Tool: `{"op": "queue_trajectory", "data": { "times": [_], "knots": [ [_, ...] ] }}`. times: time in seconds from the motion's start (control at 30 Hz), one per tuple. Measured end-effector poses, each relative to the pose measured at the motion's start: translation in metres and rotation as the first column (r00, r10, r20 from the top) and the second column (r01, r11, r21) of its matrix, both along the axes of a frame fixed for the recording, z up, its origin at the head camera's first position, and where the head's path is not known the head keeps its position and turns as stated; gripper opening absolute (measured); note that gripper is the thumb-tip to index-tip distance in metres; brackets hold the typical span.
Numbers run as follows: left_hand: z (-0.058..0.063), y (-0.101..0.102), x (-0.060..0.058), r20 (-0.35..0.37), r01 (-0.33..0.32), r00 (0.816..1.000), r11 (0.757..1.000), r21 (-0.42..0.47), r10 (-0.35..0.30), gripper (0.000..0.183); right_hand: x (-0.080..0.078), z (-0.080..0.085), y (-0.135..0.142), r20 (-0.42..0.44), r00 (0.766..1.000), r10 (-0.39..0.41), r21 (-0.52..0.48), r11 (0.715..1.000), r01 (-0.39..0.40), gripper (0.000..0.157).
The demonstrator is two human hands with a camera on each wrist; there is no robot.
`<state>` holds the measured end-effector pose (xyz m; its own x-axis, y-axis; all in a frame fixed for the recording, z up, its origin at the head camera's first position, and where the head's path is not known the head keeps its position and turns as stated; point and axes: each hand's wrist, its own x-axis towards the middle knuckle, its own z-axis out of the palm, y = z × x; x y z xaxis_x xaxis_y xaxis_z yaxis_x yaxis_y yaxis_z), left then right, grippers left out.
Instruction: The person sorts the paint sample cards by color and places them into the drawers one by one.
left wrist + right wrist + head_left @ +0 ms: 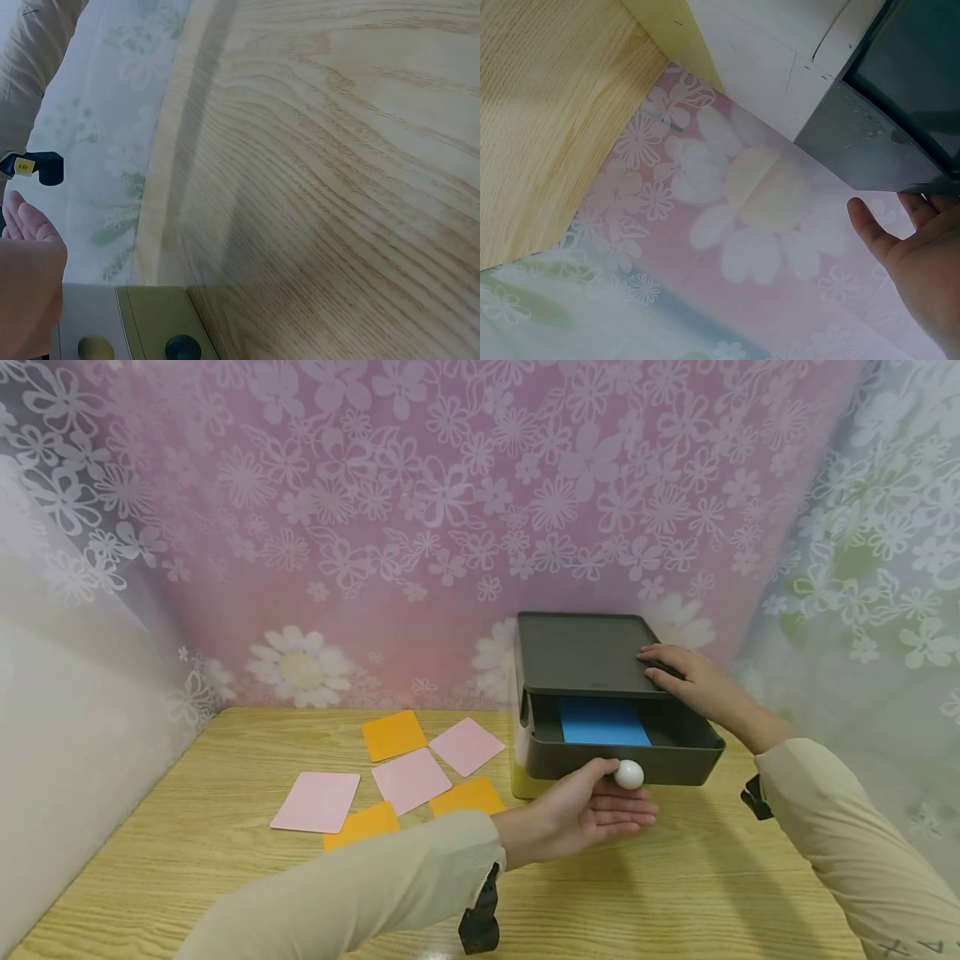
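Note:
A dark grey drawer [618, 766] stands pulled out of a small dark-topped cabinet [585, 647], with a blue card [603, 722] lying inside it. My left hand [573, 818] is at the drawer's round white knob [629, 774], palm up. Its thumb tip lies at the knob's left side while the straight fingers extend below. My right hand [682, 677] rests on the right edge of the cabinet's top, fingers lightly bent over it. In the right wrist view, that hand [926, 255] has its fingertips at the cabinet's dark edge.
Left of the cabinet lie several square cards on the wooden table [247, 760], among them a pink card [318, 802] and an orange card [393, 735]. A flowered curtain [420, 527] hangs behind. Lower on the cabinet, a dark knob [183, 348] shows in the left wrist view.

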<state>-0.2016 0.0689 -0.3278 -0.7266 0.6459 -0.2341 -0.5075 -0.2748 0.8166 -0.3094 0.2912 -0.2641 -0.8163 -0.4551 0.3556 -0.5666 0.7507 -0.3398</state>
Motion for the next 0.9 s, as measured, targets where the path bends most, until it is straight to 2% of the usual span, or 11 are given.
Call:
{"op": "queue_trajectory", "data": {
  "times": [0.23,0.4,0.7,0.9],
  "knots": [
    [0.002,0.002,0.001,-0.001,-0.024,1.000,1.000,0.003,0.024,0.046,0.000,0.000,0.000,-0.006,1.000,-0.001,0.003,1.000,0.001,0.040],
    [0.002,0.004,-0.005,-0.026,-0.054,0.998,0.999,-0.003,0.054,0.047,0.000,0.000,0.000,0.008,1.000,-0.004,0.001,1.000,0.004,0.040],
    [0.000,0.013,-0.037,-0.074,-0.150,0.986,0.989,0.015,0.151,0.048,0.002,0.002,0.001,0.058,0.998,-0.022,0.004,1.000,0.021,0.042],
    [-0.001,0.017,-0.056,-0.079,-0.208,0.975,0.978,0.022,0.210,0.045,0.002,0.003,0.000,0.072,0.997,-0.035,0.016,0.999,0.033,0.043]
  ]
}}
